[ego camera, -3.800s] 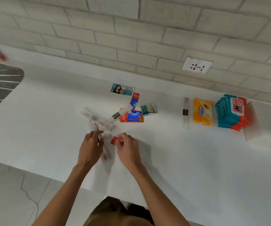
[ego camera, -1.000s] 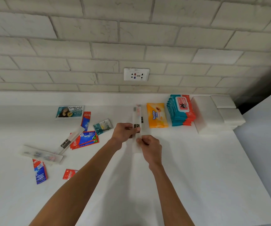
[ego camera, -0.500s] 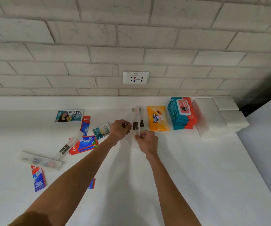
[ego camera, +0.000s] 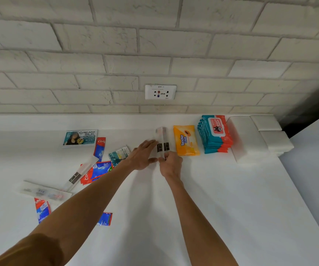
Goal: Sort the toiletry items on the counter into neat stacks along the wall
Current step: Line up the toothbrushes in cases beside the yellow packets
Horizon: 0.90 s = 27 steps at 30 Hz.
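Two toothbrush packs [ego camera: 162,143] lie side by side on the bench [ego camera: 231,198], pointing at the wall [ego camera: 154,54], just left of the orange wipes pack [ego camera: 186,140]. The left hand [ego camera: 142,157], which pinched one pack at its black label half a second ago, now lays straightened fingers against their left edge. The right hand [ego camera: 171,166] still pinches their near ends, so the hands almost touch. The teal wipes stack [ego camera: 215,134] and the loose sachets [ego camera: 97,169] on the left lie where they did.
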### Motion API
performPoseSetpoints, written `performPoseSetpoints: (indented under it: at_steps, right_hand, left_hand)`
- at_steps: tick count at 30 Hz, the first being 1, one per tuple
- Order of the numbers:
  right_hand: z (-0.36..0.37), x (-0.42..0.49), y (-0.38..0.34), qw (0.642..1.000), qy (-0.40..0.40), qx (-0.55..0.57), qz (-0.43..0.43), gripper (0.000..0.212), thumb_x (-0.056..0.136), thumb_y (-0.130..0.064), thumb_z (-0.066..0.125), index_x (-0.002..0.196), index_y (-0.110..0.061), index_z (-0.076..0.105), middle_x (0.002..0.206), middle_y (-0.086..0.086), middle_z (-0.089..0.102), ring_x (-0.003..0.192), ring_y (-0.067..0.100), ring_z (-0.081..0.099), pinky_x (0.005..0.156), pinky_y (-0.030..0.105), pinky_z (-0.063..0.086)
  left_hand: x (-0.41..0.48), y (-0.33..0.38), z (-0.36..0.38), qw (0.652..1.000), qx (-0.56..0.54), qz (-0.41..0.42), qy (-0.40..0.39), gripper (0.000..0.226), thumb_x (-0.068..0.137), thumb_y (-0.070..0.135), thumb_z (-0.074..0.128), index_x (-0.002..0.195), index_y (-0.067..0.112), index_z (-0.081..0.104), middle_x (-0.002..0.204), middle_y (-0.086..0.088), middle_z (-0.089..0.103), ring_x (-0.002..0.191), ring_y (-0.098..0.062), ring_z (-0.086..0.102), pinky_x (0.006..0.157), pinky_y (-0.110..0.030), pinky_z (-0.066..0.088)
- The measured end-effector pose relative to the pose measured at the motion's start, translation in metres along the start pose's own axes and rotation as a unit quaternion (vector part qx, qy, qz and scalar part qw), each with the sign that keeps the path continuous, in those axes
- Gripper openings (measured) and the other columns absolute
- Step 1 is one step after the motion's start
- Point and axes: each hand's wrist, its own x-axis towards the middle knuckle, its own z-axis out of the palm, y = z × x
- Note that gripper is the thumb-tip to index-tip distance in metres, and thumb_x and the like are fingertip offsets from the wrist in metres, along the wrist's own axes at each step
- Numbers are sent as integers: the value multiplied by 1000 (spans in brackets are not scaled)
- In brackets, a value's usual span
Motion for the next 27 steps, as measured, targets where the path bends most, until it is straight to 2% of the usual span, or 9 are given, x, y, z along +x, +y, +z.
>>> performPoseSetpoints:
  at_steps: [2, 6, 19, 23, 27]
  right_hand:
    - [2, 2, 1, 1000, 9, -10, 2, 16, 94, -20, 78, 107, -11, 75, 105, 6, 76, 99, 25, 74, 89, 41, 64]
    - [6, 5, 5, 999, 16, -27, 2, 15, 94, -22, 78, 104, -12, 74, 101, 6, 75, 96, 25, 75, 87, 40, 65]
    - [5, 7, 8, 999, 36, -27, -22, 25, 99, -20, 73, 121, -9, 69, 114, 9, 72, 107, 27, 71, 89, 38, 62]
    - [3, 5, 10, 995, 35, -72, -57, 23, 101, -24, 69, 121, -12, 67, 114, 7, 71, 105, 26, 69, 88, 39, 59]
    - [-2, 0, 14, 988, 68, -103, -88, 21, 106, -23, 59, 123, -13, 66, 115, 7, 67, 108, 26, 65, 90, 40, 59]
  left_hand:
    - [2, 0, 0, 1000, 13, 3, -19, 86, 100, 52, 57, 164, 26, 7, 172, 5, 7, 159, -24, 3, 124, -55, 22]
    - [7, 0, -1, 999, 17, 3, -27, 88, 99, 55, 55, 165, 26, 4, 172, 6, 4, 159, -26, 0, 124, -56, 19]
    - [17, 1, 3, 999, 20, -3, -39, 91, 98, 56, 57, 165, 27, 2, 172, 7, 4, 159, -28, -2, 125, -54, 14]
    - [18, 2, 0, 998, 30, -7, -55, 93, 98, 56, 57, 164, 27, 0, 172, 8, 0, 159, -28, -4, 125, -53, 14]
    - [20, 6, -3, 997, 37, -13, -73, 93, 99, 53, 58, 164, 26, -3, 172, 9, -4, 158, -29, -7, 126, -52, 13]
